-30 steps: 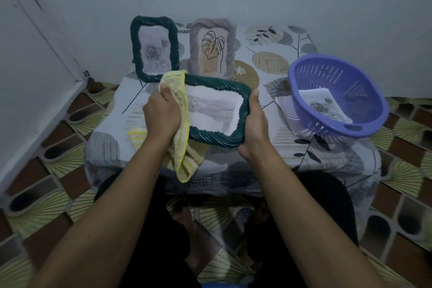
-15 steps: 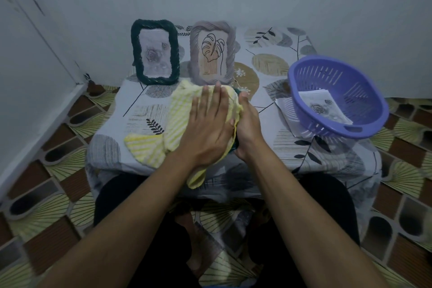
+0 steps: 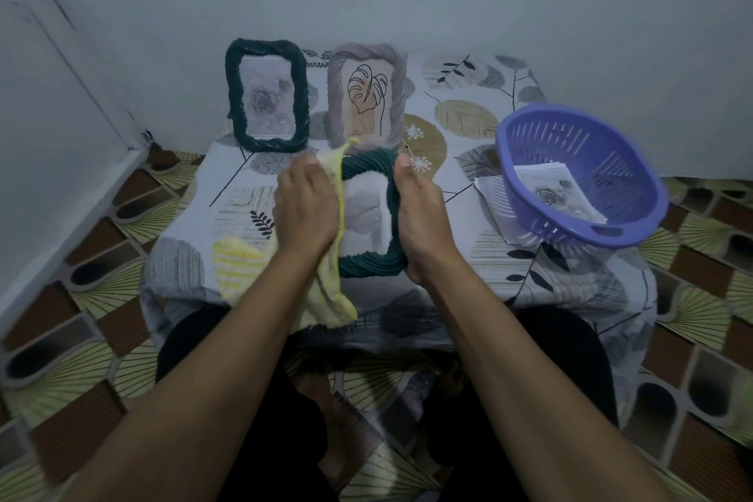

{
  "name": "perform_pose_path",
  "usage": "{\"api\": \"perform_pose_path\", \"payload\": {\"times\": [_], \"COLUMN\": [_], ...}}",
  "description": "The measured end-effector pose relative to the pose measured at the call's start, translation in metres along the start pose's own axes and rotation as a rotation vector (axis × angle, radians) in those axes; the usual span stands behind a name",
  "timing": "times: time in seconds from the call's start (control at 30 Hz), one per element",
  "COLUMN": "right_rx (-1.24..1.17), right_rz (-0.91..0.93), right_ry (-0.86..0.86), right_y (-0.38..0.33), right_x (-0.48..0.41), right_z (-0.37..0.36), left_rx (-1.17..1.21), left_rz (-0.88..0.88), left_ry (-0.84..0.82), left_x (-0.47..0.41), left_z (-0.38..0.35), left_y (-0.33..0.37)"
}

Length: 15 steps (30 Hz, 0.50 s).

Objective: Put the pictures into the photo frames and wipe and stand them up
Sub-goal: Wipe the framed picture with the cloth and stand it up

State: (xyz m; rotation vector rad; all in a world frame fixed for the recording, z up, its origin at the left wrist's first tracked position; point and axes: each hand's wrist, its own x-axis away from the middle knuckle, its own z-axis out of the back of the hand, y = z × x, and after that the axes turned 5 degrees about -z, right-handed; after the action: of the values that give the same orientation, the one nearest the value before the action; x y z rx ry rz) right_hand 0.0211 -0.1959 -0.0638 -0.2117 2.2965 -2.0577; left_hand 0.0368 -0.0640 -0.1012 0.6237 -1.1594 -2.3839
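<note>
Frame [image 3: 368, 216] gripped by right hand [image 3: 421, 212], cloth-wiped.

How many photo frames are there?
3. The standing green frame is back left on the table, the grey frame beside it, and the held green frame sits between the left hand, with the yellow cloth, and the right hand. None appears hidden.

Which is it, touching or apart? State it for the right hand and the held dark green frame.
Touching. The head view shows the right hand gripping the dark green frame at its right edge, thumb on its top corner.
</note>
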Motion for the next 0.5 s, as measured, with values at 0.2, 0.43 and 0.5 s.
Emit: {"api": "perform_pose_path", "payload": {"times": [0.2, 0.43, 0.5], "right_rx": [-0.132, -0.303, -0.278], "right_rz": [-0.120, -0.171, -0.154], "right_ry": [0.060, 0.187, 0.197], "right_y": [-0.001, -0.010, -0.005], "right_x": [-0.011, -0.029, -0.025], "right_z": [-0.002, 0.029, 0.030], "left_rx": [-0.147, -0.343, -0.415], "left_rz": [-0.534, -0.813, -0.568], "left_ry": [-0.258, -0.345, -0.306], "left_x": [0.041, 0.042, 0.023], "left_z": [-0.015, -0.007, -0.005], "left_y": [0.021, -0.006, -0.016]}}
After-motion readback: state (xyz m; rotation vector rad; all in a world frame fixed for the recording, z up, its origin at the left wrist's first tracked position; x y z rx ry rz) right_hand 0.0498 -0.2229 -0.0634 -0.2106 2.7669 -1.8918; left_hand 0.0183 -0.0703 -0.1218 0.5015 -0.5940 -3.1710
